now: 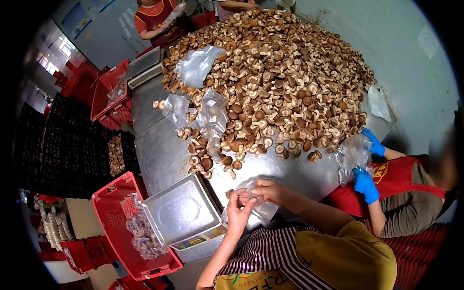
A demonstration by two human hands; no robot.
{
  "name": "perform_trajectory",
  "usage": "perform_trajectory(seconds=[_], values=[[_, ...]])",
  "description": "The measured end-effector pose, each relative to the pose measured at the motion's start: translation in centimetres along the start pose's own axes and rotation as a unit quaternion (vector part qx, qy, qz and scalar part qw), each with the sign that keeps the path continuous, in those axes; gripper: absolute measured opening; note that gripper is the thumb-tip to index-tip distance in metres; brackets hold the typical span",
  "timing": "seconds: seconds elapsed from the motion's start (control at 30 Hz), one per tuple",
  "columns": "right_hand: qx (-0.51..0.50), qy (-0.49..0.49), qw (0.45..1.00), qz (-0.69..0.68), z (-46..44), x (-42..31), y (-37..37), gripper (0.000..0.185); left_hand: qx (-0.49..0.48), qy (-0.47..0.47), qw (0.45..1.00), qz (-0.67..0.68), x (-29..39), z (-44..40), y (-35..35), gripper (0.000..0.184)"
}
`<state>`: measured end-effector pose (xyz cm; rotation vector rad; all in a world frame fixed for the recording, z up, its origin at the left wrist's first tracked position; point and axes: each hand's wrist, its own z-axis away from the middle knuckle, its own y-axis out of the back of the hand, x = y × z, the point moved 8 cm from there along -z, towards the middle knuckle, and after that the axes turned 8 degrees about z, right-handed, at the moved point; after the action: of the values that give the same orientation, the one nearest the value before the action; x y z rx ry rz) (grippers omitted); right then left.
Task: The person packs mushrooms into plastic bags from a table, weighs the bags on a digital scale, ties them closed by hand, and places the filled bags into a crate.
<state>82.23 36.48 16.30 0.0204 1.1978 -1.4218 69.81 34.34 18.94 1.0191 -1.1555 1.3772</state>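
My left hand (239,209) and my right hand (271,192) are close together over the table's near edge. Between them is a clear plastic bag (266,210), pinched in the fingers of both. Whether anything lies inside the bag I cannot make out. A mushroom, partly hidden, shows just beside my left fingers. Beyond my hands a few loose shiitake mushrooms (233,168) lie in front of a large heap of mushrooms (285,82). Immediately left of my left hand stands a weighing scale (181,210) with a bare metal pan.
Left of the scale, a red crate (108,193) holds bagged mushrooms. Plastic bags (212,113) lie against the heap. At right, a co-worker's blue-gloved hands (366,186) hold clear bags. Another person (162,21) stands across the table (150,130), near a second scale (145,65).
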Motion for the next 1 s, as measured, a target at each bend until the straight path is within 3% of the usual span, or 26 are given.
perform_trajectory(seconds=[0.17,0.27,0.33,0.4,0.43,0.47,0.5,0.57,0.6,0.67,0.7,0.73,0.77,0.83,0.87,1.0], values=[[-0.016,0.012,0.999,0.038,-0.4,0.8,-0.1,0.024,-0.019,0.029,0.999,0.000,1.1,0.1,-0.7,0.023],[0.002,0.045,0.995,0.092,-0.5,0.6,0.6,0.023,-0.033,-0.075,0.989,-0.119,3.5,-0.1,-0.9,0.011],[0.021,0.002,0.992,0.126,-0.9,2.0,2.8,0.020,-0.029,-0.071,0.992,-0.104,2.3,-0.4,-0.1,0.009],[0.095,0.036,0.977,0.190,1.0,-1.7,3.0,0.019,-0.011,-0.049,0.995,-0.082,1.3,-0.6,1.3,0.009],[0.155,0.061,0.953,0.252,1.8,-3.5,3.4,0.018,0.024,-0.045,0.998,-0.045,1.7,-0.6,1.9,0.011],[0.298,0.081,0.879,0.364,2.6,-5.1,5.3,0.020,0.034,-0.050,0.997,-0.041,1.2,-0.7,2.8,0.011],[0.353,0.298,0.754,0.466,2.0,-4.9,8.6,0.020,0.046,-0.055,0.997,-0.038,0.4,-0.7,4.1,0.012],[0.338,0.166,0.862,0.340,2.4,-5.1,11.1,0.022,0.066,-0.002,0.998,0.009,-1.4,-0.7,5.9,0.012],[0.341,0.168,0.861,0.338,3.3,-6.3,9.8,0.022,0.062,0.018,0.998,0.004,-1.9,-0.8,5.9,0.013],[0.213,0.066,0.938,0.265,2.8,-5.7,5.4,0.021,0.018,0.038,0.999,-0.013,0.7,-1.1,2.7,0.016],[0.139,0.085,0.942,0.293,2.0,-5.0,3.7,0.020,-0.020,0.057,0.998,-0.029,1.3,-1.1,0.8,0.020],[0.099,0.078,0.957,0.260,1.4,-3.9,2.1,0.019,-0.058,0.014,0.997,-0.041,0.1,-1.3,-0.1,0.029],[0.057,0.071,0.969,0.228,1.0,-3.1,0.5,0.019,-0.050,-0.006,0.995,-0.090,-0.8,-1.5,-0.6,0.019],[0.069,0.110,0.961,0.244,0.9,-3.5,-0.5,0.018,-0.080,-0.076,0.986,-0.127,-0.6,-1.9,-1.3,0.016],[0.056,0.126,0.970,0.201,0.3,-3.5,-0.5,0.019,-0.060,-0.062,0.986,-0.145,-0.9,-2.0,-0.9,0.012],[0.092,0.092,0.962,0.242,1.2,-2.8,1.5,0.022,-0.068,-0.090,0.983,-0.146,-0.2,-1.4,0.2,0.015]])
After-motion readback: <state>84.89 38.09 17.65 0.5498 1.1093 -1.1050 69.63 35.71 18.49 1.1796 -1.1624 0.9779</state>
